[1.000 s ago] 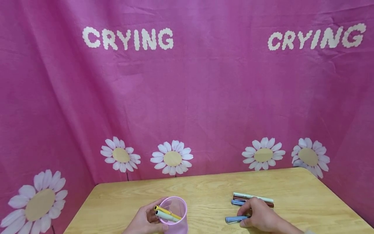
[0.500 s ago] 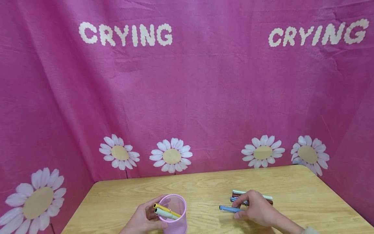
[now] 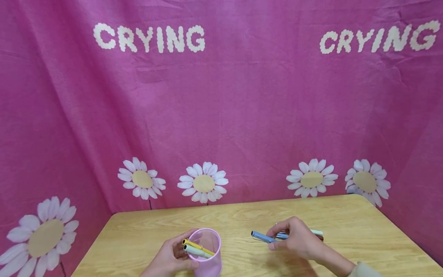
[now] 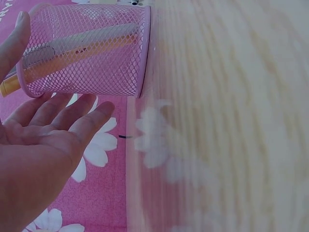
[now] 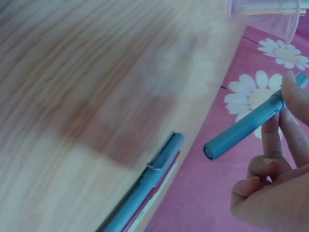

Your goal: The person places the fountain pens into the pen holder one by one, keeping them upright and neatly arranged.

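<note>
Left hand [image 3: 167,257] grips cup [image 3: 210,266] holding two pens [image 3: 199,252]; right hand [image 3: 300,240] pinches blue pen [image 3: 262,236] above table [image 3: 162,225].

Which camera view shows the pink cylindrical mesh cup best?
Left wrist: the pink cylindrical mesh cup appears nearly whole, wall and base close up. The head view looks into its open top but crops the bottom; the right wrist view catches only part of it, top right.

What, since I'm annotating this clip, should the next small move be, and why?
Probably carry the held blue pen across toward the pink mesh cup's opening: the right hand pinches that pen above the table, the left hand holds the cup, and a yellow pen and a pale green pen already lean inside it.
</note>
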### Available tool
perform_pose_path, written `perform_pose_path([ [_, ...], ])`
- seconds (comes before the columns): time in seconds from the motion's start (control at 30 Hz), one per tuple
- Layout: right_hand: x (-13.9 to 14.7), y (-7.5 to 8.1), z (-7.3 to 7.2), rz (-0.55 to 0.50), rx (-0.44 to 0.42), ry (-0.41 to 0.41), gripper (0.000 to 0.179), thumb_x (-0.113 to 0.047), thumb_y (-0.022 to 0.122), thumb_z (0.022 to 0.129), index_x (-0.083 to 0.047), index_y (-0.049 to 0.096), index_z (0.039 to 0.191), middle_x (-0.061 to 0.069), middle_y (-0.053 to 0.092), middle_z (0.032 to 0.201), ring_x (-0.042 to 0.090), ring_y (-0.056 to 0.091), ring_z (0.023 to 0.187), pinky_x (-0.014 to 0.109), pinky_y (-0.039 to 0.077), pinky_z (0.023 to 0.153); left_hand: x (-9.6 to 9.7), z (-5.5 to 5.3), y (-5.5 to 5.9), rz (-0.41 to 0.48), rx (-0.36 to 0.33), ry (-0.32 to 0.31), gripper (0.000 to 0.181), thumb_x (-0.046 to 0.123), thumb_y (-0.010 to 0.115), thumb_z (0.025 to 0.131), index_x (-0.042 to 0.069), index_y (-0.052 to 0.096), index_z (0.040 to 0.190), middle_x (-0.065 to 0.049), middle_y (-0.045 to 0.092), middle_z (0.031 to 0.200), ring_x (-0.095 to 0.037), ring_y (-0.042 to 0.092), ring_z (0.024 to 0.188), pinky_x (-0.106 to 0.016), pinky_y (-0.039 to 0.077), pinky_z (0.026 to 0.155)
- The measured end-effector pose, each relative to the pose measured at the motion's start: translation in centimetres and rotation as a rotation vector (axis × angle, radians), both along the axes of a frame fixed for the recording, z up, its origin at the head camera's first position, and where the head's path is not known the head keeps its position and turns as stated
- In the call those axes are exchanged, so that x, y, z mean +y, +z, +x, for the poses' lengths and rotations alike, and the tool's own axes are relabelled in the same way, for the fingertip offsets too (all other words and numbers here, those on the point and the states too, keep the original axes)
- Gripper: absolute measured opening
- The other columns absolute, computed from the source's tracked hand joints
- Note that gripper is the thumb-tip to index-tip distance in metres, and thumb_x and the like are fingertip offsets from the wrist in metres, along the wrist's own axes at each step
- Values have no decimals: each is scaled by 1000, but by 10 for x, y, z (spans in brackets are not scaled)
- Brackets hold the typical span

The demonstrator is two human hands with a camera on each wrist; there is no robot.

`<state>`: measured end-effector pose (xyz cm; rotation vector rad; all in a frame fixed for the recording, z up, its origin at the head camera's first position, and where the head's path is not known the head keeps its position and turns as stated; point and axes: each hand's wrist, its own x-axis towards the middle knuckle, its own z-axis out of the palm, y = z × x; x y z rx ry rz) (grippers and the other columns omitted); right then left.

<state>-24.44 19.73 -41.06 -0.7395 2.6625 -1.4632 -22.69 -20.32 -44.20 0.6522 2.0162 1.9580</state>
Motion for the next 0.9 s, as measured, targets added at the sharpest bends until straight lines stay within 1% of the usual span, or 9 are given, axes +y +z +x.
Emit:
perform_pose_path([
  [0.1, -4, 4, 1, -14, -11, -1, 16, -11, 92, 81, -13, 82, 93, -4, 73, 86, 11, 56, 74, 23, 46, 61, 0, 0, 0, 2, -6, -1, 84, 1, 82, 90, -13, 32, 158, -30, 61, 138, -22, 70, 110, -29, 57, 95],
  [0.17, -7, 7, 0, -26, -15, 3, 15, -10, 92, 81, -12, 82, 93, -3, 72, 84, 9, 54, 72, 22, 44, 59, 0, 1, 0, 3, -15, 3, 85, 2, 82, 90, -12, 32, 158, -29, 62, 137, -23, 69, 110, -29, 56, 96],
  [0.37, -14, 14, -2, -49, -13, -5, 17, -13, 92, 80, -12, 83, 94, -2, 67, 79, 5, 38, 60, 22, 33, 52, 0, 1, 1, 0, -6, -1, 85, 3, 83, 90, -14, 32, 157, -30, 63, 134, -22, 70, 107, -28, 57, 95],
  [0.53, -20, 20, 0, -42, -5, -18, 18, -15, 93, 79, -14, 84, 94, -3, 70, 83, 5, 34, 56, 22, 31, 51, 0, 0, 0, 9, 12, -16, 84, 2, 81, 91, -15, 31, 156, -31, 63, 134, -21, 71, 107, -29, 57, 95],
  [0.77, -34, 30, 6, -73, -21, -19, 19, -19, 93, 79, -16, 84, 95, -3, 74, 91, 9, 32, 63, 25, 28, 57, 0, -1, -2, 24, 22, -27, 84, 0, 81, 90, -16, 31, 156, -33, 61, 135, -19, 70, 109, -29, 57, 95],
  [0.9, -42, 33, 7, -98, -19, -15, 19, -18, 93, 79, -16, 85, 96, -3, 74, 88, 10, 30, 64, 25, 27, 57, 0, -1, -2, 30, 20, -28, 85, 1, 81, 90, -17, 30, 156, -34, 60, 136, -19, 70, 109, -29, 57, 95],
])
